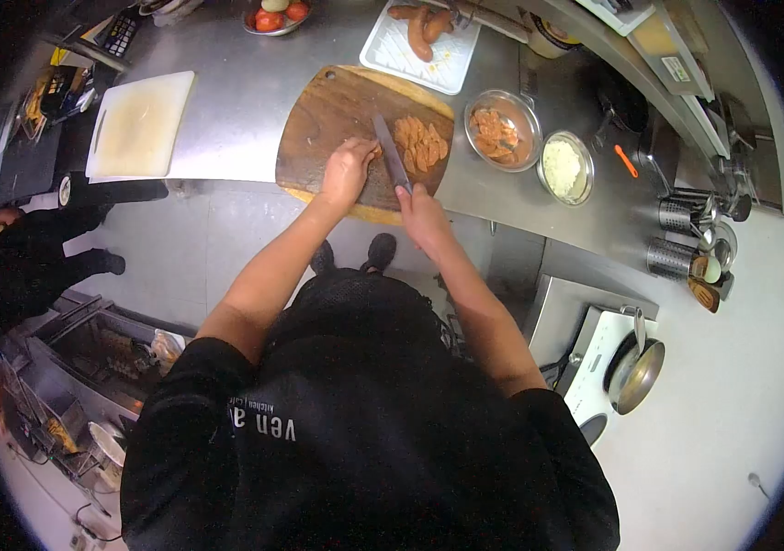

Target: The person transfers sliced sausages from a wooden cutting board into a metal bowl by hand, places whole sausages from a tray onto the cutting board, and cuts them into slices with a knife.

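Note:
My right hand (424,216) is closed around the handle of a knife (391,151), its blade pointing away from me over the wooden cutting board (318,124). Just left of the blade, my left hand (348,173) has its fingers curled down on a sausage end, which they mostly cover. Sausage slices (421,144) lie in a pile right of the knife. Beyond the board, a white tray (383,60) holds several whole sausages (419,35). More slices sit in a metal bowl (531,158) to the right, beside another bowl of finely chopped white food (563,169).
A white cutting board (144,124) lies on the steel counter at left. At the back stands a bowl of tomatoes (270,20). An orange-handled tool (626,161) and utensil holders (672,257) are at right. A pan (636,376) rests on a cooktop nearby. Another person (33,257) is at far left.

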Demonstrator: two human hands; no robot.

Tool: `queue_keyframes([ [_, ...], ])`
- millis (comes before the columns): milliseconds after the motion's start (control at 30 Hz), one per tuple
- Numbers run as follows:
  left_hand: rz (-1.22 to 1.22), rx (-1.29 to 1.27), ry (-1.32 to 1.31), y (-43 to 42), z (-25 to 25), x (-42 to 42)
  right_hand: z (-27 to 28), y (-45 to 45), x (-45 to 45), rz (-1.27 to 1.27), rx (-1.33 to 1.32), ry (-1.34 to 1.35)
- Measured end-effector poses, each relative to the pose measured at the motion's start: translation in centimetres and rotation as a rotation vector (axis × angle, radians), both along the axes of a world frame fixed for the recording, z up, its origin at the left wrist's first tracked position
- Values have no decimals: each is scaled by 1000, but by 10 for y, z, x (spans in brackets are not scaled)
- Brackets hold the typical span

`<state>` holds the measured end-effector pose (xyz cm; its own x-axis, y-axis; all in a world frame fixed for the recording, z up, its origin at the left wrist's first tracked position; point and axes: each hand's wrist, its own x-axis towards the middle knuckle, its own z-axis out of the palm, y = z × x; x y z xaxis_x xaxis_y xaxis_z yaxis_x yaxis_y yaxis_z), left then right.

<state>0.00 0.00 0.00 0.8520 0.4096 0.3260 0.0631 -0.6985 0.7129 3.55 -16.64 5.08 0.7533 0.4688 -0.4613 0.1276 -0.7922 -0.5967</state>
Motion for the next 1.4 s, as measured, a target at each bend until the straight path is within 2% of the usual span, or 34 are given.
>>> queue_keyframes([
  [300,-28,-13,-35,-2,-8,3,15,0,-7,20,3,48],
  [367,-27,47,-7,0,-9,3,27,8,-5,-11,-40,162],
  [567,-54,80,-1,5,-11,3,18,20,1,-19,-18,182],
  [600,-59,78,3,4,-11,3,1,26,5,-25,-19,186],
  [667,-36,95,-5,1,-7,2,-43,39,9,7,107,-85],
  [800,-13,107,-16,-4,0,1,-39,26,-1,-47,139,-56],
  [867,65,72,-7,-7,2,4,-34,9,-5,76,27,-159],
  [967,51,61,-30,-4,1,7,-25,2,20,92,-3,-207],
  [1167,21,58,57,-3,11,11,24,-12,48,11,7,-225],
  [1300,-3,98,3,-3,7,28,13,-16,33,34,25,-285],
  [1400,-19,155,54,-1,3,37,20,-12,19,7,0,-211],
])
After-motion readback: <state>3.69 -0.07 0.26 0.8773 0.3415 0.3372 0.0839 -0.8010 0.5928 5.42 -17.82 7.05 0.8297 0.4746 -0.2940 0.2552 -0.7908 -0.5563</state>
